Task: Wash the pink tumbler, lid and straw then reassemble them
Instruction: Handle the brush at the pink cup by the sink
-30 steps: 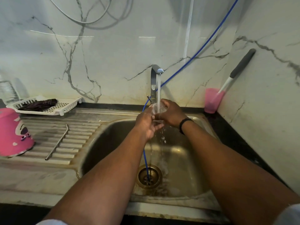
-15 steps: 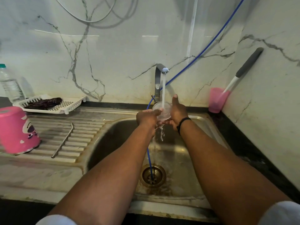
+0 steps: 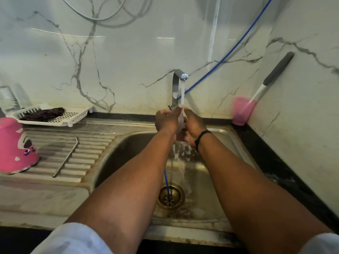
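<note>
Under the running tap (image 3: 180, 76), my left hand (image 3: 166, 120) and my right hand (image 3: 192, 123) press together around the clear lid (image 3: 180, 120), which stands on edge between the palms and is mostly hidden. Water falls past the hands into the sink (image 3: 128, 153). The pink tumbler (image 3: 14, 145) stands upside down on the draining board at the far left. The metal straw (image 3: 66, 156) lies on the ridges to the tumbler's right.
A white perforated tray (image 3: 73, 116) with a dark cloth (image 3: 44, 113) sits behind the draining board. A pink cup (image 3: 242, 110) holding a grey-handled brush (image 3: 275, 72) stands in the right corner. A blue hose (image 3: 229, 52) runs down the wall into the drain (image 3: 170, 196). A clear bottle (image 3: 9, 98) stands far left.
The lid has turned from lying flat under the stream to standing on edge between my palms. Both hands closed in around it, and the view shifted slightly.
</note>
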